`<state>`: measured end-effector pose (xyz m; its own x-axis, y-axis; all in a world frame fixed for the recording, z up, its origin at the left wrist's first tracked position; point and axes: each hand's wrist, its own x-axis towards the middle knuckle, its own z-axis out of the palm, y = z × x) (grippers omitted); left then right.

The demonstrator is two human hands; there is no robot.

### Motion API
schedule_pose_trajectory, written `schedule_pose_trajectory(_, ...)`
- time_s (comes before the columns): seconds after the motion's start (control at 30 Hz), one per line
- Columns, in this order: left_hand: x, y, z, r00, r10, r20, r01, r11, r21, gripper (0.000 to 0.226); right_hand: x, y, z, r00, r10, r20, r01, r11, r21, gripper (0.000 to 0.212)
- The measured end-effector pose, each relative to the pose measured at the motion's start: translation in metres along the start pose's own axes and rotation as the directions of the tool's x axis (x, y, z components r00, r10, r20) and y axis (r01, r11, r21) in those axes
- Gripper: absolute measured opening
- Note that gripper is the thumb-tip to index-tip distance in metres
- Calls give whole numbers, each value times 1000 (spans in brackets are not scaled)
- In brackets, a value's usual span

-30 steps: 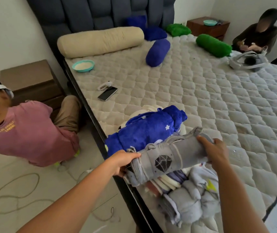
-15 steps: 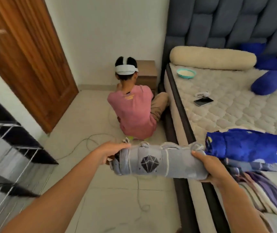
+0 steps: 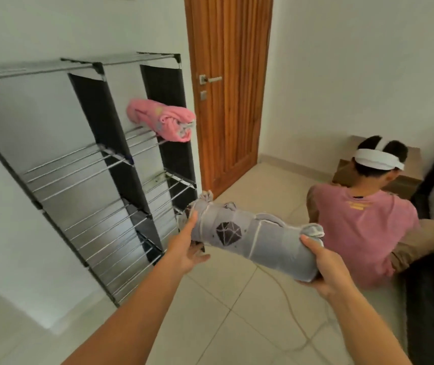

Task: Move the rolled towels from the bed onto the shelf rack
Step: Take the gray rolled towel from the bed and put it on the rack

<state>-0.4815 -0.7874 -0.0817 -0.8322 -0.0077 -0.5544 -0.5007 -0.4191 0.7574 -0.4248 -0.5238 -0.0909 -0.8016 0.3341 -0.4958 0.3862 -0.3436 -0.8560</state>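
I hold a rolled grey towel (image 3: 252, 241) with a dark diamond print, lying crosswise in the air over the floor. My left hand (image 3: 187, 250) grips its left end and my right hand (image 3: 327, 267) grips its right end. The black metal shelf rack (image 3: 87, 164) stands against the left wall, its near corner just left of the towel's left end. A rolled pink towel (image 3: 163, 119) lies on an upper right shelf of the rack. Only the bed's dark edge (image 3: 426, 285) shows at the far right.
A person in a pink shirt (image 3: 363, 227) sits on the floor beside the bed, right behind the towel. A closed wooden door (image 3: 226, 88) stands past the rack. A thin cable (image 3: 289, 306) trails across the tiled floor. A brown nightstand (image 3: 410, 175) sits in the corner.
My view has swung left from the bed to the rack. Both hands carried the grey towel off the bed and toward the rack's lower right shelves.
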Motion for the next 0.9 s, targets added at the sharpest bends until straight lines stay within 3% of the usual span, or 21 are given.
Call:
schedule_pose_trajectory(0.13,34,44,-5,997,56,-52,-66,973,-220,64,37,-18,67,995,-5,103,5,1000,0,43)
schedule_pose_trajectory(0.3,96,107,1,979,129,-157,-174,932,-317,72,91,-49,134,969,-106,224,127,988,-85,35)
schedule_pose_trajectory(0.6,192,207,5,927,216,-308,-303,913,-274,71,175,-95,235,925,-167,342,238,955,-177,28)
schedule_pose_trajectory(0.9,271,309,1,838,323,-440,-439,877,-194,99,206,-111,342,891,-141,432,221,965,-142,27)
